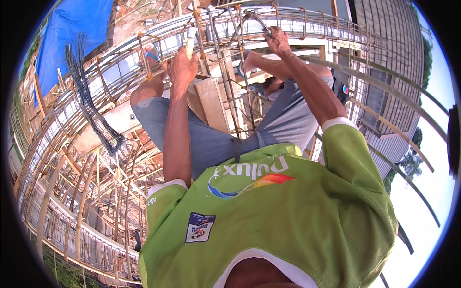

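Observation:
My left hand (182,69) is closed round a pale stick-like handle (190,44) with a whitish upper end. It is held upright beside the rebar cage (218,33), between my knees. Farther right, my right hand (278,42) is closed on a dark curved metal bar (259,21) at the cage's top bars. Whether that bar is a tool or a bent piece of rebar, I cannot tell. Several stirrups and long bars cross between the two hands. A bundle of dark tie wire (93,98) hangs over the cage on the left.
I sit astride the cage, above timber formwork (209,98). A vertical rebar column (235,91) descends between my legs. Bamboo poles (384,86) stick out at right near a tiled roof (384,38). Scaffolding poles (86,201) stand below left; a blue tarp (72,43) lies beyond.

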Demonstrator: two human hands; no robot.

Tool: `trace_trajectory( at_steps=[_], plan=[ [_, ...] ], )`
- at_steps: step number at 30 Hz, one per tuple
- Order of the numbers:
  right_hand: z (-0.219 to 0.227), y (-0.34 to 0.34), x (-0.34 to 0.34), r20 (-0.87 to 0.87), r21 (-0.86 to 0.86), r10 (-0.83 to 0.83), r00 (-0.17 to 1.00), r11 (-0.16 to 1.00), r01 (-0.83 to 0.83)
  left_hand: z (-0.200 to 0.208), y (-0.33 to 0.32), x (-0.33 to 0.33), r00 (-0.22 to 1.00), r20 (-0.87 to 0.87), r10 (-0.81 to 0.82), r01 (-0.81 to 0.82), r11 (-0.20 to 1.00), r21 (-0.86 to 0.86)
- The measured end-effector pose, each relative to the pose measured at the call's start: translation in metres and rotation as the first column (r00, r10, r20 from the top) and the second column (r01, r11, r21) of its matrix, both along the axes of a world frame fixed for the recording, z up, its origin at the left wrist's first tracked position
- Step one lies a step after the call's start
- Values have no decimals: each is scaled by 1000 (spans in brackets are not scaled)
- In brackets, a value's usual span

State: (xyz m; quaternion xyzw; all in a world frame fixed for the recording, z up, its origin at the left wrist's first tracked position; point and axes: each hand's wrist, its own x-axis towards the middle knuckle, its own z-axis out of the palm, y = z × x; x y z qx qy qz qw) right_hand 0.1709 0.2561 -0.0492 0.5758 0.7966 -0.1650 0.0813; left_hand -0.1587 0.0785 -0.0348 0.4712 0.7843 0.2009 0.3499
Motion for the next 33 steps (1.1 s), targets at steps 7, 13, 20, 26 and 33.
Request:
trace_trajectory(
  at_steps=[7, 13, 20, 26, 33],
  plan=[
    [-5, 2, 3, -48, -2, 32, 998, 999, -32, -7, -1, -1, 1000, 1, -10, 10, 999, -53],
    [-5, 1, 3, -19, 44, 90, 996, 995, -89, -16, -1, -4, 1000, 3, 23, -23, 999, -29],
    [0, -5, -2, -67, 39, 58, 996, 998, -55, -7, -1, -2, 996, 79, 47, -49, 999, 17],
    [2, -10, -7, -134, 112, 39, 990, 993, -24, -5, -2, -5, 1000, -23, -5, 5, 1000, -6],
    [11, -12, -10, -220, 52, -55, 974, 996, 68, -13, -2, -9, 1000, 22, 4, -2, 995, -96]
  ],
)
